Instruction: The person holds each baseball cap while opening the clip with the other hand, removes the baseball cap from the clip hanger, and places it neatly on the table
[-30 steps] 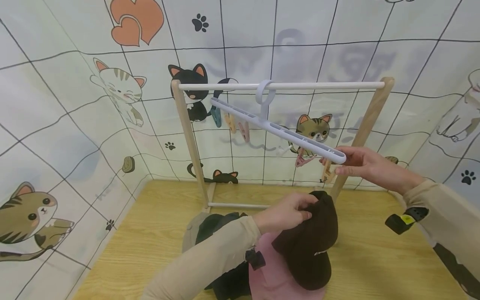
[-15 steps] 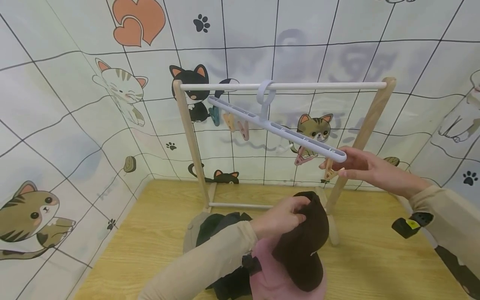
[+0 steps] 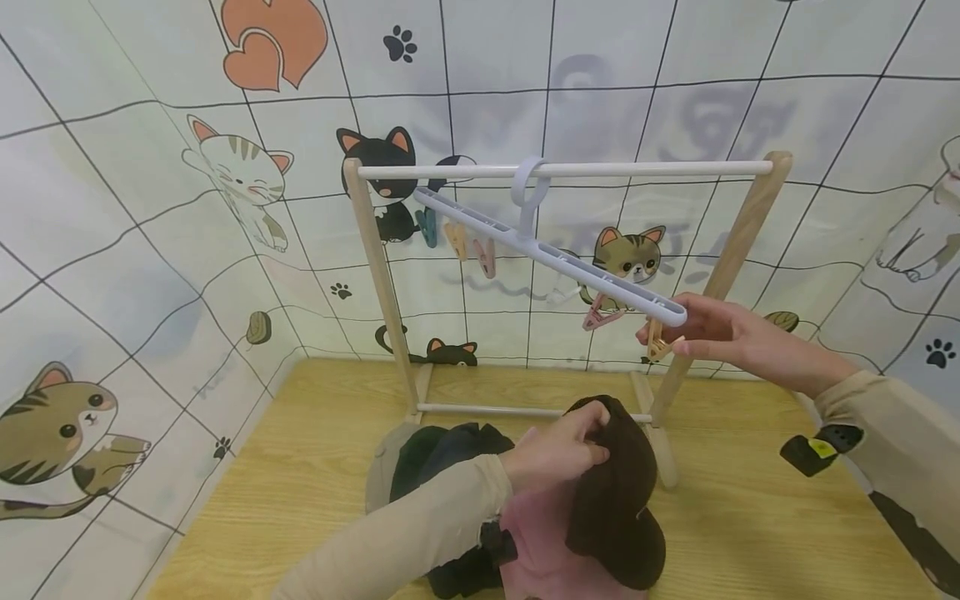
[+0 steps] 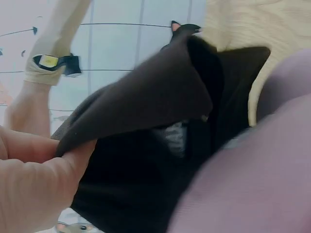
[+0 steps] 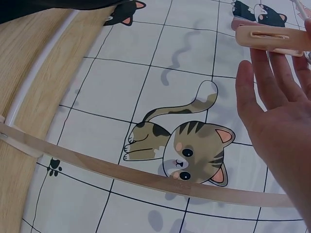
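My left hand point(image 3: 558, 450) pinches the edge of a dark brown cap point(image 3: 615, 475), whose rounded brim hangs down over pink cloth. In the left wrist view the cap point(image 4: 146, 97) gapes, with pale lettering on a label inside. At the low right end of a lavender hanger point(image 3: 570, 268), my right hand point(image 3: 731, 333) holds an orange clothespin point(image 3: 657, 343) between thumb and fingers. The right wrist view has this clothespin point(image 5: 272, 39) in front of the fingers. The cap is below the clothespin and apart from it.
The hanger hooks over the white bar point(image 3: 645, 170) of a wooden rack point(image 3: 382, 292). Other clothespins dangle from it, including a teal one point(image 3: 427, 227) and a pink one point(image 3: 602, 313). Beside the pink cap point(image 3: 540, 533) lie dark caps point(image 3: 420, 458) and a beige one point(image 3: 382, 458).
My left hand has moved the brown cap down and slightly left, away from the hanger's end. My right hand stays at the orange clothespin, its thumb shifting slightly.
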